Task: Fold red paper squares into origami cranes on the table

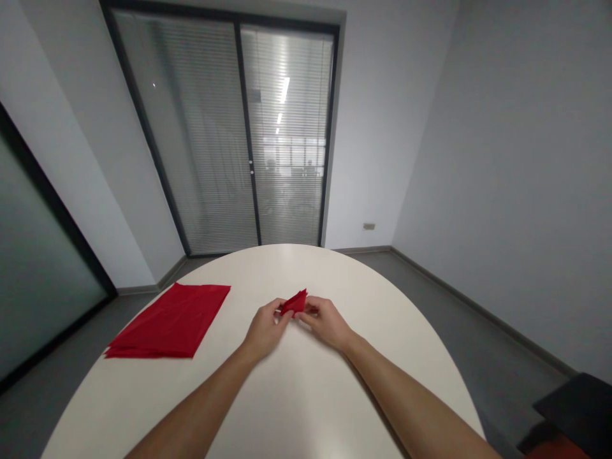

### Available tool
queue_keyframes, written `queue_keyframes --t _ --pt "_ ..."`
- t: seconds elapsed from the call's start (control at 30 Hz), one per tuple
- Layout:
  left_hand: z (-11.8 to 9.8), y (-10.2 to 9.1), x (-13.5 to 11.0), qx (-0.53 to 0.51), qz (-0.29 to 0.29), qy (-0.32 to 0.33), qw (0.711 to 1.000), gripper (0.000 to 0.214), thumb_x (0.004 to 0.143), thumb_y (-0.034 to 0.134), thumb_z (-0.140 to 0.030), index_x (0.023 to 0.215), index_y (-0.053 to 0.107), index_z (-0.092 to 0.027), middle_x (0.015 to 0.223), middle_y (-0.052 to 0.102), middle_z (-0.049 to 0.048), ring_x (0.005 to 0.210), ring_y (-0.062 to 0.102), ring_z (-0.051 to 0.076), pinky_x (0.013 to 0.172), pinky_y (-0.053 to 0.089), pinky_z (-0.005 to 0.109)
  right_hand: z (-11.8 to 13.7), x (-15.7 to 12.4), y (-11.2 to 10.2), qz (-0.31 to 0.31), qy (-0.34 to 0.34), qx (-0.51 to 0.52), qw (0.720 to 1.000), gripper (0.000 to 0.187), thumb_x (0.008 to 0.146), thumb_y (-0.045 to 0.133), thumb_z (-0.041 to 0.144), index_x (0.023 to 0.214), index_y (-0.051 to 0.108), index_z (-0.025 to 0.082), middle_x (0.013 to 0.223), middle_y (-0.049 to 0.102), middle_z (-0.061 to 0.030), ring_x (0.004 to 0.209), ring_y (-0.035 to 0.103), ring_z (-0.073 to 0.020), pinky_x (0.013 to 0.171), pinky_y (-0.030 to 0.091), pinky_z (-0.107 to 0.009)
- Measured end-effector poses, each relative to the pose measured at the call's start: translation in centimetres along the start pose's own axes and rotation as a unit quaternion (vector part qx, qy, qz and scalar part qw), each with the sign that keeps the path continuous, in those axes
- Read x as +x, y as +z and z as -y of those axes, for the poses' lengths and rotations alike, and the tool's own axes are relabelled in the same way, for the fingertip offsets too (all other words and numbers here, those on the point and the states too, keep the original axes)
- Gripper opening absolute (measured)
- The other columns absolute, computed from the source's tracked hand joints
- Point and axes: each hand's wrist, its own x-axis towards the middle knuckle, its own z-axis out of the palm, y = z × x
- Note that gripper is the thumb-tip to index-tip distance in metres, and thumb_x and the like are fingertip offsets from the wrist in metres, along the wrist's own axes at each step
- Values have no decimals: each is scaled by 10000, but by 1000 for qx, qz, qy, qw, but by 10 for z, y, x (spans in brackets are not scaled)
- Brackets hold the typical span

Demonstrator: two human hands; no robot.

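A small folded piece of red paper [295, 302] is held between my two hands, just above the middle of the white table. My left hand [266, 326] grips its left side, with the thumb in front and the fingers behind. On the other side, my right hand [326, 320] pinches the right end of the paper between thumb and fingers. Some of the fingertips are hidden behind the paper. To the left lies a flat stack of red sheets [167, 322], its edges slightly uneven.
The round white table [296, 395] fills the lower middle, its curved edge running behind my hands. At the bottom right stands a dark chair-like object [581, 405], partly cut off. Beyond the table are glass panels with blinds [205, 140] and pale walls.
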Motion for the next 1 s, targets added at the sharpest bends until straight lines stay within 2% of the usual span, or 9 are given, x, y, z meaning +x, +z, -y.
queue_keyframes --t 0.23,0.4,0.5,0.6,0.77,0.87,1.0 --pt "2 1 0 -2 9 18 1000 162 863 599 -239 967 717 -201 978 757 49 924 680 214 823 510 307 -3 1 -1 -18 5 0 1000 177 925 626 315 982 723 180 900 742 -37 830 673 -188 783 511 -299" --pt "6 2 2 -4 -2 -16 1000 240 882 611 -351 1011 729 -187 991 769 63 856 688 215 786 500 318 -9 1 -1 -43 15 -49 998 185 954 581 330 984 683 179 858 709 -31 768 614 -169 742 469 -282" --pt "7 1 2 -6 -5 -30 1000 240 883 600 -374 946 733 -184 946 773 59 827 687 215 782 496 321 -12 1 0 -46 17 -52 997 187 970 554 347 1004 653 191 837 690 -22 738 595 -162 738 461 -283" --pt "6 2 2 -10 -9 -36 999 238 873 604 -384 917 726 -184 911 767 54 816 685 212 772 495 317 -12 0 0 -43 14 -32 998 227 972 551 346 1145 602 208 797 669 0 708 585 -157 706 452 -277" --pt "6 3 1 -43 -19 -42 998 274 844 636 -385 1019 679 -177 815 744 28 743 681 193 697 493 286 -7 -1 0 -56 12 -18 998 489 952 575 317 1416 449 228 815 663 6 719 589 -154 682 450 -269" --pt "8 4 1 -58 -15 -44 997 288 859 629 -399 1042 645 -177 778 737 20 719 682 187 673 487 276 -4 -1 -1 -62 3 -13 998 582 933 598 295 1481 409 244 890 679 -15 768 615 -156 726 478 -282" --pt "9 4 1 -69 -17 -41 997 267 879 611 -390 1042 623 -179 813 751 37 751 695 191 693 495 279 -4 0 -1 -57 0 -10 998 574 932 591 278 1486 444 254 1009 705 -48 808 643 -160 756 505 -294"
